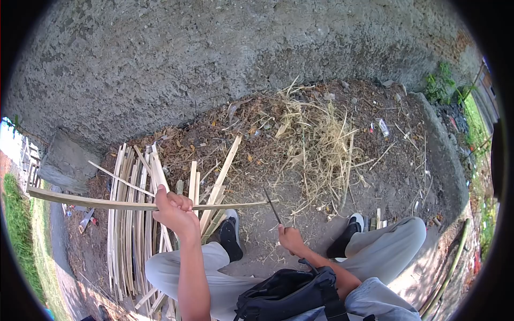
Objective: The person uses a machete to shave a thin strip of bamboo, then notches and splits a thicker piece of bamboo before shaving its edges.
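Observation:
My left hand [175,211] is closed around a long split bamboo strip [107,204], which lies almost level across the view and reaches far out to the left. In my right hand [292,241] is a knife [272,206] with a thin dark blade pointing up and away from me. The blade crosses the strip's right end and appears to touch it there. The knife's handle is hidden inside my fist. Beneath my left hand, a stack of split bamboo strips [128,224] lies on the ground, with several loose pieces leaning across it.
A pile of thin shavings [326,144] covers the ground ahead. Behind it rises a rough grey wall [214,59]. A black bag [289,294] rests at my lap, between my bent legs. A bamboo pole [448,273] lies at the right, beyond a low concrete edge [447,155].

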Demonstrator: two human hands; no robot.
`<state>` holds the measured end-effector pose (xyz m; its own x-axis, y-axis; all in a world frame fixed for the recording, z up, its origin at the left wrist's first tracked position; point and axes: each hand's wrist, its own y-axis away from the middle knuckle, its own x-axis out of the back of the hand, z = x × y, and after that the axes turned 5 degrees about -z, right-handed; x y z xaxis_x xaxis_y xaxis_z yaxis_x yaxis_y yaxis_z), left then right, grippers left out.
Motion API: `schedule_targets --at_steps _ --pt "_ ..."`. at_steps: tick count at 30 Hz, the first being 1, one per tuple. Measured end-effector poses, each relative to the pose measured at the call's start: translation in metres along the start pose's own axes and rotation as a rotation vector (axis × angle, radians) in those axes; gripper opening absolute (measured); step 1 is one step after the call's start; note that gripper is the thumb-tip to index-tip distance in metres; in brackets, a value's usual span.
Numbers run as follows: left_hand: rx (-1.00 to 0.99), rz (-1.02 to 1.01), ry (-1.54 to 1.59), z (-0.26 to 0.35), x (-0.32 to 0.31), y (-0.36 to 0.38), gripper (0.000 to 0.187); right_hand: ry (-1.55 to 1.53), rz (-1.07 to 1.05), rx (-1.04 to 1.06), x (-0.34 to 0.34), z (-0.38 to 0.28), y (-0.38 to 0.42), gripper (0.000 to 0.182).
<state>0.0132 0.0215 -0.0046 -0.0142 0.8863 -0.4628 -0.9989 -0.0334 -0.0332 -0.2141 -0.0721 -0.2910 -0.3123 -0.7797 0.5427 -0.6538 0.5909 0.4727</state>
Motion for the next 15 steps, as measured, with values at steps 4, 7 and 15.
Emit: schedule_targets --at_steps 4,7,15 --pt "0.004 -0.004 0.002 -0.001 -0.001 0.000 0.049 0.025 0.012 -0.002 -0.006 0.005 -0.001 0.068" --pt "0.020 -0.042 0.039 0.001 -0.003 0.003 0.047 -0.013 -0.023 -0.056 -0.001 -0.005 -0.001 0.069" --pt "0.102 -0.742 0.132 0.001 -0.002 0.021 0.039 -0.023 -0.018 0.267 0.038 -0.085 0.036 0.052"
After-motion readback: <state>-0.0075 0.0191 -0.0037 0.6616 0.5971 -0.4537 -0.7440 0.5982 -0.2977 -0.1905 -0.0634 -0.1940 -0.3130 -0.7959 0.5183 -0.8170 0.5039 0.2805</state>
